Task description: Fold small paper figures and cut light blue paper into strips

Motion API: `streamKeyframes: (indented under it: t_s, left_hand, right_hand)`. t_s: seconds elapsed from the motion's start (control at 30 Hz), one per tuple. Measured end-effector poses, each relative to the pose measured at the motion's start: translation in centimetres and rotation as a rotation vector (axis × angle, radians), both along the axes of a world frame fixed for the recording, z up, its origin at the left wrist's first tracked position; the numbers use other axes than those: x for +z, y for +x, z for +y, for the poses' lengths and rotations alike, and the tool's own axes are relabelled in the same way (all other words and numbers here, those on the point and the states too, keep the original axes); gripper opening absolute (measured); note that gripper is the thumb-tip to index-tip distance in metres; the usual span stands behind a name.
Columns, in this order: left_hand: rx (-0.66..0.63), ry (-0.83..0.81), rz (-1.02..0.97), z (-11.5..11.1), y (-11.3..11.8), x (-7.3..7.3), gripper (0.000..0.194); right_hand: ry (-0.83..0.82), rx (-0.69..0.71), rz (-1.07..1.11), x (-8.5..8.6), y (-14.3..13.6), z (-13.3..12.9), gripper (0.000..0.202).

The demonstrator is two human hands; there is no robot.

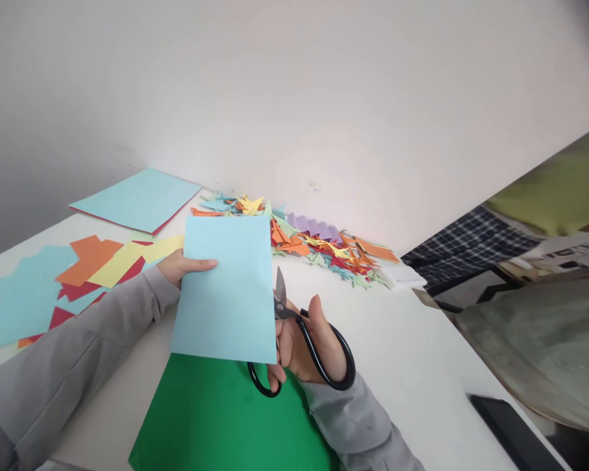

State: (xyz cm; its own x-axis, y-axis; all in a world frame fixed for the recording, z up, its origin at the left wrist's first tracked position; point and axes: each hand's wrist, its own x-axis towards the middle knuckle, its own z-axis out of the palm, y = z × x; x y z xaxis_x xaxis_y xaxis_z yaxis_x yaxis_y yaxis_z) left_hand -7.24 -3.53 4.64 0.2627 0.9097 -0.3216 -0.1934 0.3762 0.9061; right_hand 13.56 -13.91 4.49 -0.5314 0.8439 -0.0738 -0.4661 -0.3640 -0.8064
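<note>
My left hand point(180, 265) grips a light blue sheet of paper point(226, 288) at its left edge, thumb on the front face and the other fingers hidden behind. The sheet is held up, facing me. In my right hand point(314, 343) is a pair of scissors point(324, 366) with black loop handles, one loop around the thumb. One blade points upward beside the sheet's right edge; the other blade is hidden, so I cannot tell whether paper lies between them. Below the blue sheet, a green sheet point(226, 412) covers part of the white table point(402, 366).
A pile of colourful folded paper pieces point(294, 239) runs along the wall. Cut coloured paper point(98, 261) lies at left, with a stack of blue sheets point(137, 199) behind. A dark flat device point(515, 432) sits at the right edge. Fabric point(530, 333) lies beyond the table.
</note>
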Motion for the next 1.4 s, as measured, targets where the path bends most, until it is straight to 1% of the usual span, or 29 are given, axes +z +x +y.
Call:
streamKeyframes:
  t_s: [0.1, 0.2, 0.3, 0.43, 0.57, 0.7, 0.87, 1.03, 1.13, 1.27, 1.33, 1.4]
  left_hand:
    - [0.007, 0.001, 0.006, -0.1, 0.1, 0.2, 0.052]
    - [-0.031, -0.027, -0.033, -0.2, 0.1, 0.3, 0.047]
    - [-0.044, -0.037, -0.062, -0.3, 0.2, 0.2, 0.047]
    - [-0.008, 0.003, -0.036, -0.2, 0.4, -0.1, 0.049]
    - [0.022, 0.048, -0.040, -0.1, 0.6, -0.1, 0.052]
    - [0.047, 0.037, -0.028, -0.2, 0.7, -0.1, 0.050]
    - [0.082, 0.024, -0.017, 0.0, 0.7, -0.2, 0.053]
    - [0.121, 0.025, -0.005, 0.3, 0.2, -0.2, 0.056]
    - [0.097, 0.034, -0.016, 0.3, 0.1, -0.1, 0.057]
    - [0.032, 0.037, -0.031, 0.0, 0.4, -0.4, 0.055]
    - [0.005, 0.039, -0.033, -0.2, 0.8, -0.6, 0.055]
    - [0.002, 0.044, -0.038, -0.3, 1.1, -0.8, 0.058]
  right_hand:
    - [-0.001, -0.017, -0.036, 0.0, 0.0, 0.0, 0.069]
    - [0.021, -0.010, -0.048, 0.0, 0.1, 0.1, 0.068]
    - [0.020, -0.001, -0.060, 0.0, 0.3, 0.1, 0.070]
    - [0.018, 0.009, -0.054, -0.1, 0.3, 0.2, 0.071]
    - [0.016, -0.013, -0.062, 0.0, 0.2, 0.1, 0.071]
    - [-0.007, -0.029, -0.097, 0.2, 0.0, 0.1, 0.072]
    - [0.008, -0.049, -0.098, 0.1, 0.2, 0.3, 0.074]
    - [0.032, -0.074, -0.054, 0.1, 0.5, 0.4, 0.068]
    - [0.033, -0.041, -0.032, 0.1, 0.5, 0.4, 0.068]
    - [0.030, 0.041, -0.064, 0.2, 0.3, 0.3, 0.076]
    - [0.021, 0.027, -0.097, 0.2, 0.2, 0.3, 0.079]
    - [0.005, -0.024, -0.114, 0.3, 0.1, 0.3, 0.078]
